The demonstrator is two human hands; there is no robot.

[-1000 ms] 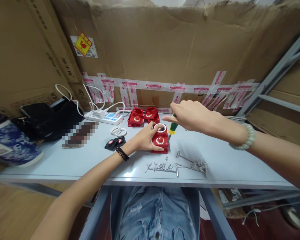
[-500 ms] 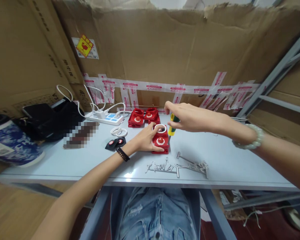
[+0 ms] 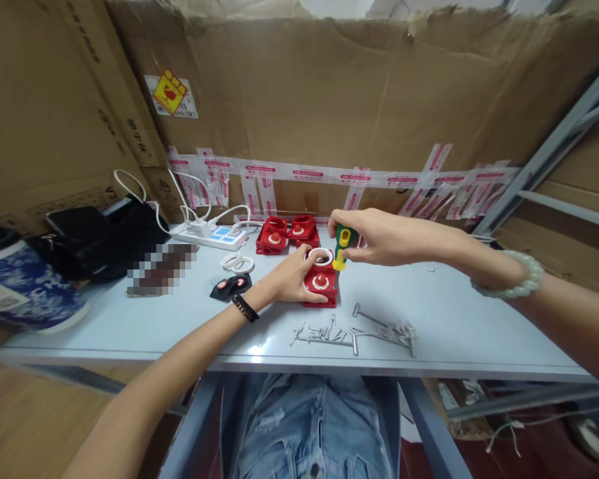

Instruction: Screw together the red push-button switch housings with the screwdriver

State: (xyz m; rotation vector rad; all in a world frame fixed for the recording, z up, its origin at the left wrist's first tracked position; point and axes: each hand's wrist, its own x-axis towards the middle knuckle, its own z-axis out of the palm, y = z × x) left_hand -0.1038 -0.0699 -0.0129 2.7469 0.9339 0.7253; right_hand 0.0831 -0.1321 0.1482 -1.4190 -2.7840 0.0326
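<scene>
My left hand (image 3: 290, 275) rests on a red plastic housing (image 3: 322, 285) with a white ring, its fingers curled round the left side to steady it on the pale blue table (image 3: 459, 319). My right hand (image 3: 374, 234) grips a green and yellow screwdriver (image 3: 341, 246) held upright, its tip down at the right edge of that housing. Two more red housings (image 3: 285, 234) stand just behind.
Several loose metal screws and pins (image 3: 354, 329) lie in front of the housing. White rings (image 3: 236, 262), two small black parts (image 3: 229, 286), a white power strip (image 3: 210, 234) and a black bag (image 3: 100, 239) sit to the left. Cardboard walls enclose the back.
My right hand has shifted left and turned, bringing the screwdriver more upright and closer over the housing. My left hand has stayed on the housing.
</scene>
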